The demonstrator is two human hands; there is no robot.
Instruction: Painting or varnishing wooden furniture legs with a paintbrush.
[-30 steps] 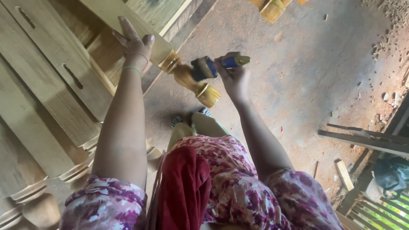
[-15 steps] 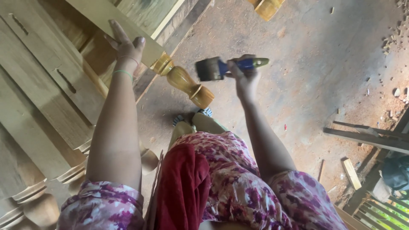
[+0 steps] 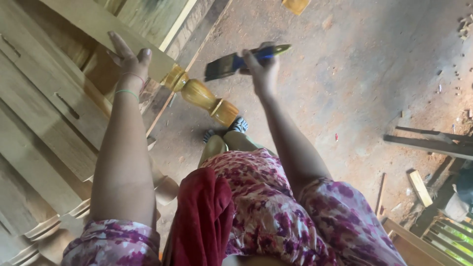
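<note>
Standing over the work in a floral dress [image 3: 266, 207] with a red cloth [image 3: 204, 216] hanging at the waist, a person braces a pale wooden post against a stack of like pieces [image 3: 39, 148] on the left. The left hand [image 3: 129, 61] lies flat on the post's square upper length [image 3: 98, 24], fingers spread wide and holding nothing. Just beyond it the post's turned leg [image 3: 204, 96] juts out glossy and amber, its end hanging over a sandalled foot [image 3: 231, 127]. The right hand [image 3: 261, 66] is closed around the blue handle of a flat paintbrush [image 3: 234, 61], bristles pointing left, lifted clear of the leg and apart from it. The risks look plain: a loaded brush held above the dress and foot could drip on either; the open palm only steadies the post, so it might roll or slide; fingers straying onto the shiny part could mar it if it is wet. Farther off, offcuts [image 3: 419, 182] and chips litter the dirt floor [image 3: 354, 74], where grit could lift onto a fresh coat.
</note>
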